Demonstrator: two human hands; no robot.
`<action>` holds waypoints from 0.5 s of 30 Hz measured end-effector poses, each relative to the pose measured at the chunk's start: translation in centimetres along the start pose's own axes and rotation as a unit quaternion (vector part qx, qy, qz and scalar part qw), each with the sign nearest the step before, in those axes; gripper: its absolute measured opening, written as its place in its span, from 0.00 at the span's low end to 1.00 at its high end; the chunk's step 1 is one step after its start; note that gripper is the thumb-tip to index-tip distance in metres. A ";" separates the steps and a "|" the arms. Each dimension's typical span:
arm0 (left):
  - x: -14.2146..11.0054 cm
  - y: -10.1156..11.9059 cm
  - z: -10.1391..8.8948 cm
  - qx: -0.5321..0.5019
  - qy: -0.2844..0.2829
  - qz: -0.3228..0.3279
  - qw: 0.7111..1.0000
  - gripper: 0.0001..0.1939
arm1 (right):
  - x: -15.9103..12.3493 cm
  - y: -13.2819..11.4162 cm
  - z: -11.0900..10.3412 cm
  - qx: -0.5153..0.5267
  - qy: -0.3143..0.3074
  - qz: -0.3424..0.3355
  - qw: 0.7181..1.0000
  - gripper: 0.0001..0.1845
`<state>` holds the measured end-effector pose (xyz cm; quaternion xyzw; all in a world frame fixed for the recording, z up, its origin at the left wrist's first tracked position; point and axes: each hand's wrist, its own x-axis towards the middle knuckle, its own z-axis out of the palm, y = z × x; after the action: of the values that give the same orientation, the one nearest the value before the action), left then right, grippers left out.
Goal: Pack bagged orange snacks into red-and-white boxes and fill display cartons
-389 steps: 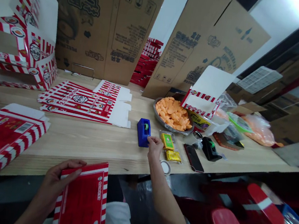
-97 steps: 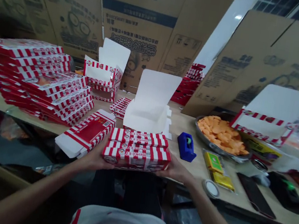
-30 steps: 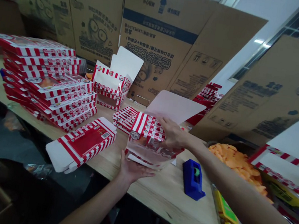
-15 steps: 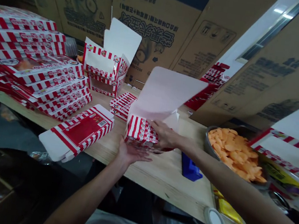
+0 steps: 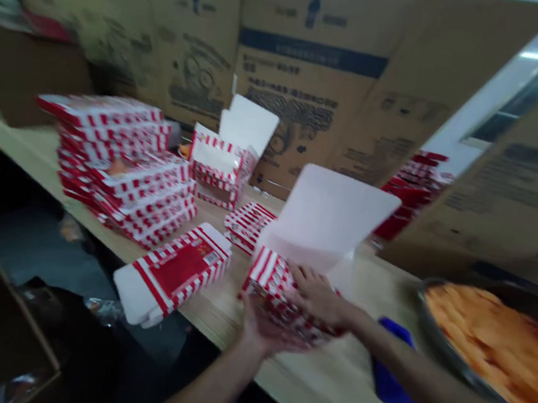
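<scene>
Just below right of centre, a red-and-white striped box (image 5: 263, 269) sits before a raised white flap (image 5: 332, 214). The right hand (image 5: 319, 298) rests on top, fingers slightly spread; the left hand (image 5: 267, 329) supports it underneath, seemingly for steadiness, fingers too blurred to tell.

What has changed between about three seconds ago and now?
The striped boxes moved forward from the near table edge to the open white-lidded carton; how far inside is unclear. The right hand went from their right side to the top, the left hand from their left side to low in front. Unchanged: the tall box stack, the barcoded carton and the blue tape dispenser.
</scene>
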<state>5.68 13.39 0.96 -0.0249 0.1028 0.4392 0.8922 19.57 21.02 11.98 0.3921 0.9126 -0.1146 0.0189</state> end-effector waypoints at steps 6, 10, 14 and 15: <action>-2.4 0.8 -0.6 0.088 0.018 -0.044 0.995 0.63 | 0.4 2.2 1.6 -0.054 0.086 -0.031 0.994 0.34; -11.1 5.0 3.2 0.164 0.193 0.238 0.938 0.32 | 3.7 -0.7 -3.9 0.015 0.169 -0.036 0.985 0.32; -20.3 14.4 8.6 0.213 0.327 0.560 0.731 0.22 | 13.1 -7.9 -10.1 0.174 0.177 -0.077 0.966 0.30; -21.8 17.0 9.8 0.218 0.360 0.572 0.704 0.21 | 16.2 -9.7 -11.0 0.222 0.176 -0.074 0.956 0.31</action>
<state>-19.03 8.14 15.81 0.0778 0.5037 0.7881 0.3452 1.96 28.57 22.53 0.3320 0.8794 -0.2449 -0.2377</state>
